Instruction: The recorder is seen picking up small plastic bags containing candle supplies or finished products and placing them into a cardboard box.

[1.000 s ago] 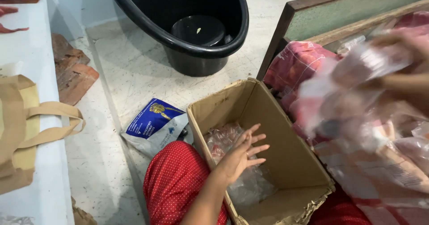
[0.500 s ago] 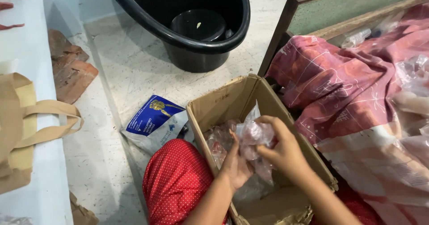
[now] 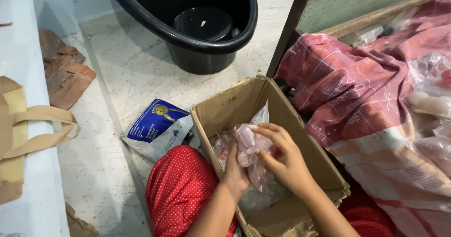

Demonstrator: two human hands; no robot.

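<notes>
**Both hands on a clear packet inside an open carton**

We find the clear plastic packet held over the open cardboard box, between the two hands. The left hand presses against the packet's lower left side, palm turned inward. The right hand closes over it from the right, fingers curled across the top and thumb beneath; both hands are clamped on the packet. A pointed corner of film stands up above the right hand's fingers.

The packet is thin, crinkled, see-through film with pale pink contents; we cannot tell what those contents are. More crumpled clear film lies in the bottom of the box, under the hands. The box is plain brown corrugated board, its flaps open and its near corner torn and frayed.

We note red fabric with small white dots over the person's knee, touching the box's left wall. A flat blue and white pouch lies on the speckled stone floor just beside the box. A glossy black tub stands further off, cut by the top edge. A pink patterned cloth carries further clear packets at right, blurred. A tan bag rests at left, cut off.
</notes>
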